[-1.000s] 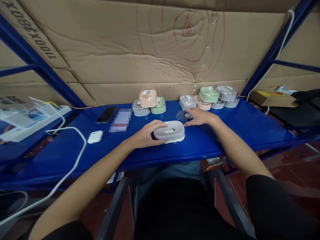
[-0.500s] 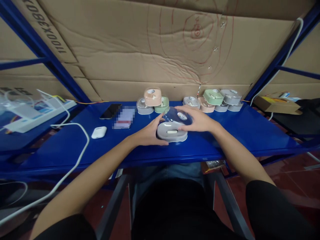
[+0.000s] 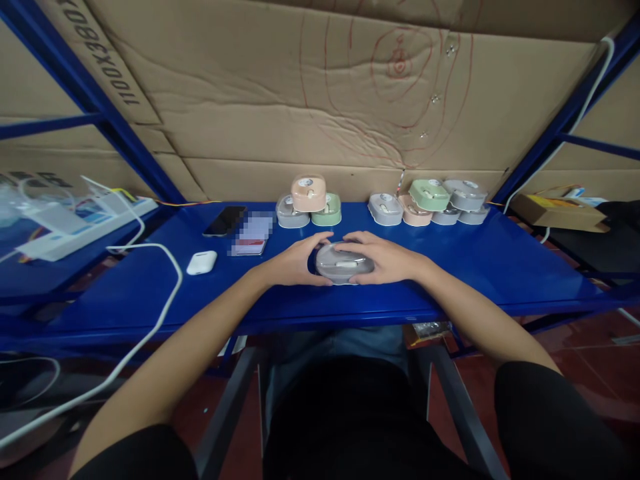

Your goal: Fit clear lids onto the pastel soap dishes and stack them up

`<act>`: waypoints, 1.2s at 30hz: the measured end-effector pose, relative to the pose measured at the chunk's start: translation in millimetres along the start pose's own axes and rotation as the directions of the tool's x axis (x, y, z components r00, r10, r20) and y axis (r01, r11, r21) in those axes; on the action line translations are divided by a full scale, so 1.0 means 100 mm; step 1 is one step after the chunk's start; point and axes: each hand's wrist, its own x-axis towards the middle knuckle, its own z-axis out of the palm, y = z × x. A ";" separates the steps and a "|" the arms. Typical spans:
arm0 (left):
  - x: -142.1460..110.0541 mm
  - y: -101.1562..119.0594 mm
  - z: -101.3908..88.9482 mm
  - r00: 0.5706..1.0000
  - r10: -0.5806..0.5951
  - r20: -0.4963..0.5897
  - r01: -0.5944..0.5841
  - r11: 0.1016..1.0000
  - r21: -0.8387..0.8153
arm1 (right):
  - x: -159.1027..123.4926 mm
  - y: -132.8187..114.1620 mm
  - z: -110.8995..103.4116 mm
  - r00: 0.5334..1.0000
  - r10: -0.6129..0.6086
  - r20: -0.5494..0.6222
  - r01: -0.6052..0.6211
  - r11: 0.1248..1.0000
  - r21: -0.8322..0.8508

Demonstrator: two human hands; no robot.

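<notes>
A grey oval box (image 3: pixel 341 265) with a clear lid sits on the blue shelf (image 3: pixel 475 267) in front of me. My left hand (image 3: pixel 295 260) cups its left end with the fingers curled round it. My right hand (image 3: pixel 385 259) lies over the top and right side, fingers pressed on the lid. Both hands hold the box against the shelf.
Two clusters of similar small boxes stand at the back: a left cluster (image 3: pixel 309 200) of three and a right cluster (image 3: pixel 430 201) of several. A phone (image 3: pixel 225 221), a card (image 3: pixel 251 235), a white earbud case (image 3: pixel 201 262) and a white cable (image 3: pixel 150 293) lie to the left. Cardboard lines the back wall.
My right hand took the clear lid from the shelf, carried it over the grey box and now presses it down on top. The left hand stayed on the box.
</notes>
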 end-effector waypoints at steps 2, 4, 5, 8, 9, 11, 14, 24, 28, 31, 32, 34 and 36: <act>0.00 0.02 0.01 1.000 0.015 0.017 -0.016 0.999 0.045 | -0.05 0.04 0.06 0.998 -0.058 -0.033 0.057 0.998 -0.024; 0.00 0.02 0.03 0.999 0.035 0.018 -0.036 0.997 0.072 | -0.11 0.07 0.13 0.991 -0.107 -0.081 0.104 0.994 -0.042; 0.00 0.02 0.03 0.999 0.043 0.018 -0.045 0.996 0.080 | -0.14 0.09 0.16 0.987 -0.124 -0.105 0.119 0.992 -0.048; -0.01 0.03 0.06 0.999 0.037 0.010 -0.038 0.996 0.086 | -0.22 0.11 0.23 0.978 -0.137 -0.159 0.129 0.990 -0.060; -0.01 0.02 0.07 1.000 0.028 0.011 -0.029 0.996 0.087 | -0.25 0.11 0.24 0.977 -0.130 -0.168 0.120 0.991 -0.067; -0.01 0.02 0.08 1.000 0.016 0.018 -0.017 0.996 0.084 | -0.27 0.11 0.26 0.979 -0.108 -0.174 0.095 0.992 -0.082; -0.01 0.02 0.09 1.000 0.007 0.026 -0.008 0.997 0.076 | -0.28 0.07 0.26 0.984 -0.075 -0.160 0.059 0.993 -0.099; 0.00 0.00 0.12 1.000 -0.006 0.029 0.004 0.997 0.078 | -0.29 -0.21 0.34 0.988 0.074 -0.133 -0.096 0.982 -0.162; 0.01 0.03 0.10 0.998 -0.026 0.062 0.021 0.997 0.079 | -0.32 -0.31 0.42 0.978 0.094 -0.186 -0.132 0.970 -0.206; 0.01 0.05 0.10 0.997 -0.036 0.072 0.031 0.997 0.073 | -0.33 -0.33 0.43 0.976 0.106 -0.189 -0.145 0.969 -0.201; 0.01 0.05 0.10 0.997 -0.036 0.069 0.031 0.997 0.069 | -0.33 -0.32 0.42 0.978 0.110 -0.180 -0.144 0.971 -0.189; 0.01 0.05 0.10 0.997 -0.034 0.063 0.031 0.998 0.055 | -0.32 -0.27 0.40 0.981 0.110 -0.162 -0.133 0.981 -0.142; 0.02 0.05 0.09 0.998 -0.029 0.054 0.027 0.999 0.037 | -0.31 -0.20 0.38 0.984 0.089 -0.155 -0.102 0.992 -0.077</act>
